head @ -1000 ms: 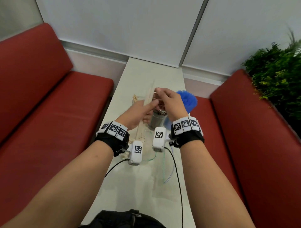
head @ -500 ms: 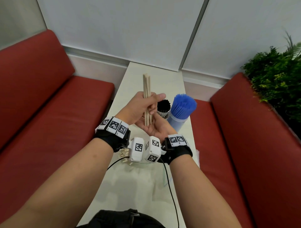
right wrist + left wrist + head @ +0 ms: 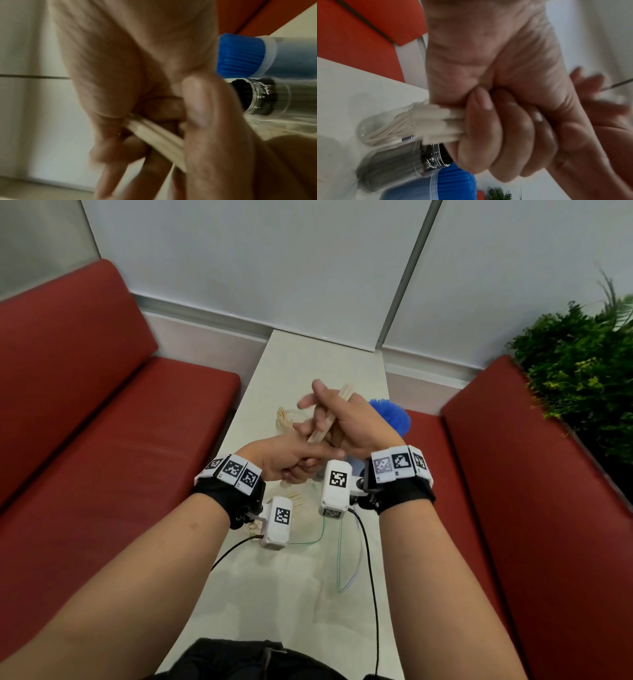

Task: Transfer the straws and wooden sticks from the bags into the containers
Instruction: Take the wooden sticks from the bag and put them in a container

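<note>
A small bundle of wooden sticks (image 3: 343, 398) hangs tilted above the white table (image 3: 301, 364), top end leaning right. My right hand (image 3: 329, 419) pinches its middle, thumb against fingers, with the sticks (image 3: 154, 135) running through. My left hand (image 3: 301, 470) grips the lower end in a fist, and the stick ends (image 3: 436, 121) poke out of it. Behind stand a clear container of wooden sticks (image 3: 385, 128), a jar of black straws (image 3: 433, 155) (image 3: 260, 96) and a container of blue straws (image 3: 390, 416) (image 3: 240, 56).
Loose wooden sticks (image 3: 295, 497) and a flat clear bag (image 3: 342, 559) lie on the table near me. Red benches (image 3: 102, 422) (image 3: 531, 474) flank the narrow table. A green plant (image 3: 582, 364) stands at the right, and a white wall closes the far end.
The upright bundle in my left hand has tipped to the right. My right hand rose from under the stick ends and took hold higher up; my left hand slid to the lower end.
</note>
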A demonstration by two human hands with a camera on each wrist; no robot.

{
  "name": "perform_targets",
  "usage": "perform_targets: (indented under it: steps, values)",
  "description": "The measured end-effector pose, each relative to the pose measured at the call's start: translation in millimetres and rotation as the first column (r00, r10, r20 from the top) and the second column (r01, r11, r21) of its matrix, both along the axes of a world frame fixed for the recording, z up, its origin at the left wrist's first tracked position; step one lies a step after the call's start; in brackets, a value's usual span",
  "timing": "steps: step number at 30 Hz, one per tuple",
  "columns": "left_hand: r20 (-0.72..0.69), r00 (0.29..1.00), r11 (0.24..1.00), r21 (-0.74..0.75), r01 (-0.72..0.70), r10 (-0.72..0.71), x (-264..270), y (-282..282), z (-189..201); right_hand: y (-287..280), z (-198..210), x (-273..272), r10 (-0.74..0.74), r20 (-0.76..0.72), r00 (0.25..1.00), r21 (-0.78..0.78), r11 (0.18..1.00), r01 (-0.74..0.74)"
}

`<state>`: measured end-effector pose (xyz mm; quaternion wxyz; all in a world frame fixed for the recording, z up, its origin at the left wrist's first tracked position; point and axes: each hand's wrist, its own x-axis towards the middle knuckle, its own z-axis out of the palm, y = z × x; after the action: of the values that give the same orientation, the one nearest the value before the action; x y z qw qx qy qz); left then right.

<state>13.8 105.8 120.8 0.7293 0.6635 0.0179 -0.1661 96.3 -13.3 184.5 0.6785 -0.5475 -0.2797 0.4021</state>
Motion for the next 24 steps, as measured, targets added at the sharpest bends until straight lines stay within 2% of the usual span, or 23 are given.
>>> perform_targets:
  steps: [3, 6, 8, 10, 12, 13, 18, 21, 24]
  values:
    - [-0.013, 1.000, 0.990, -0.143, -0.014, 0.013, -4, 3, -1, 5, 11, -8, -0.154, 0.001, 0.988, 0.029, 0.988, 0.154]
    - [-0.109, 0.988, 0.936, -0.321, -0.143, 0.113, -6, 10, -10, 9, 19, -11, -0.270, 0.003, 0.963, 0.123, 0.955, 0.268]
    - [-0.196, 0.959, 0.854, -0.443, -0.274, 0.206, -7, 13, -17, 13, 21, -13, -0.319, 0.003, 0.948, 0.177, 0.933, 0.313]
    - [-0.276, 0.925, 0.736, -0.562, -0.377, 0.262, -6, 17, -23, 19, 17, -17, -0.318, 0.022, 0.948, 0.184, 0.933, 0.309]
    - [-0.342, 0.908, 0.640, -0.647, -0.413, 0.241, -4, 20, -26, 23, 9, -22, -0.290, 0.043, 0.956, 0.157, 0.947, 0.280]
    - [-0.369, 0.904, 0.622, -0.662, -0.419, 0.217, -4, 21, -26, 24, 5, -24, -0.279, 0.040, 0.960, 0.148, 0.951, 0.270]
    - [-0.457, 0.875, 0.635, -0.631, -0.445, 0.159, -5, 27, -31, 33, -6, -25, -0.296, 0.079, 0.952, 0.136, 0.949, 0.284]
    - [-0.494, 0.854, 0.611, -0.631, -0.479, 0.159, -6, 24, -40, 36, -13, -24, -0.334, 0.191, 0.923, 0.060, 0.943, 0.328]
    - [-0.462, 0.865, 0.614, -0.631, -0.474, 0.194, -7, 26, -54, 33, -13, -14, -0.264, 0.314, 0.912, -0.065, 0.952, 0.298]
